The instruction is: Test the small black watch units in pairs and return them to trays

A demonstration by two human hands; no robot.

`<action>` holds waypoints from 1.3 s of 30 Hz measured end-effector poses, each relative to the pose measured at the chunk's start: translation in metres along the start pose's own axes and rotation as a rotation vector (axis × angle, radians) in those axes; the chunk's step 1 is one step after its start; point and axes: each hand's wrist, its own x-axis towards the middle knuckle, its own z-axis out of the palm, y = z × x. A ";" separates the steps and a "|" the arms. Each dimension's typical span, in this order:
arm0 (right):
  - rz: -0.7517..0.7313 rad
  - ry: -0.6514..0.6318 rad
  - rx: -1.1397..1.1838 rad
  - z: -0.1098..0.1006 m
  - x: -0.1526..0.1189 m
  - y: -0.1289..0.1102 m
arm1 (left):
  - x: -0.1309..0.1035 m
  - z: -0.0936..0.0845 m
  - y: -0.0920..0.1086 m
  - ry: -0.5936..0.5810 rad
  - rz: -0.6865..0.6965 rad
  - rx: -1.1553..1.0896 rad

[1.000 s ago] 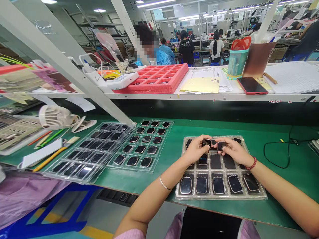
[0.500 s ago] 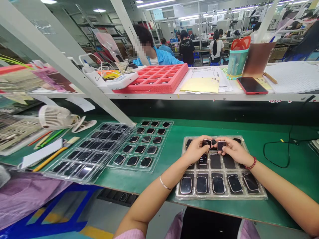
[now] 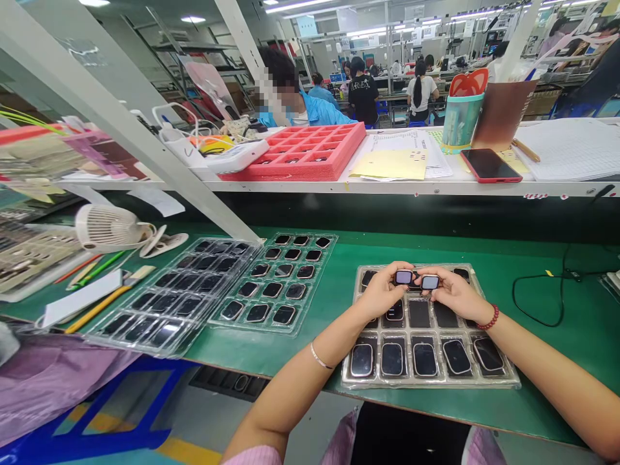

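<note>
My left hand [image 3: 386,289] is closed on a small square smartwatch case [image 3: 403,277], its screen facing me and pale. A second smartwatch case [image 3: 429,282], also with a light screen, is gripped in my right hand [image 3: 454,292]. Both hands are side by side above a clear plastic tray [image 3: 431,381]. Several dark square watch cases sit in its pockets, such as the watch case [image 3: 425,359] in the front row. Two pockets in the middle row show plain dark bottoms or panels; I cannot tell which. My hands hide part of the back rows.
Left of the tray are another tray of watch cases [image 3: 295,327] and a stacked clear tray [image 3: 186,345]. Farther left lie a brush [image 3: 104,308] and a white fan [image 3: 107,228]. A shelf above holds a red foam tray [image 3: 334,169] and a phone [image 3: 490,166]. A black cable [image 3: 537,278] lies right.
The screens of both held watch cases have gone from dark to pale. Both hands stay in nearly the same place, with the cases tilted slightly differently.
</note>
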 end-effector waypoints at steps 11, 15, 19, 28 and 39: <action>0.034 0.033 0.020 -0.002 0.000 0.004 | -0.001 0.000 0.006 -0.021 -0.027 0.003; 0.035 0.041 0.017 -0.002 0.000 0.005 | -0.001 0.001 0.005 -0.014 -0.034 -0.023; 0.035 0.038 0.013 -0.001 0.000 0.005 | 0.000 0.001 0.003 -0.029 -0.044 -0.054; 0.035 0.021 0.003 -0.001 0.000 0.004 | -0.001 0.001 0.004 -0.025 -0.055 -0.060; 0.040 0.005 0.024 -0.002 -0.001 0.003 | -0.003 0.002 0.008 -0.011 -0.052 -0.082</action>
